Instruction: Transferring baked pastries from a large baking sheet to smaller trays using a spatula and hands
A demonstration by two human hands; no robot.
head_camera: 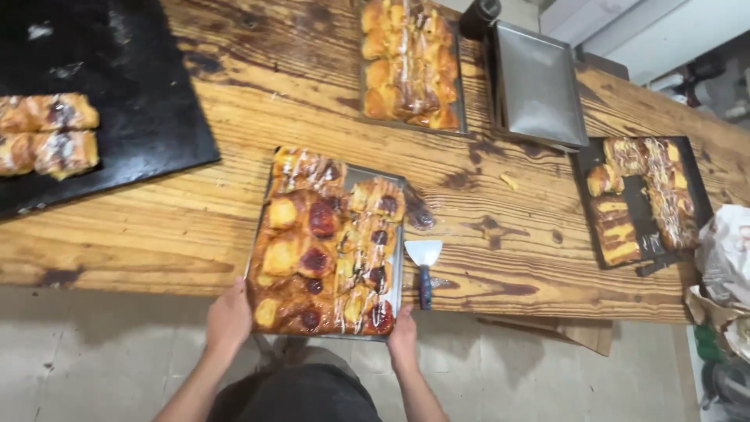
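Note:
A metal tray (398, 258) packed with golden pastries, some with dark jam centres, lies on the wooden table (234, 219) and overhangs its near edge. My left hand (229, 316) grips the tray's near left corner. My right hand (404, 336) grips its near right corner. A scraper (423, 262) with a wide metal blade and blue handle lies on the wood just right of the tray, close to my right hand.
A black board (133, 101) at the left carries two pastries (47, 133). At the back stand another full pastry tray (408, 62) and an empty metal tray (539, 86). A dark tray of pastries (644, 199) sits at the right, with crumpled paper bags (726, 258) beyond.

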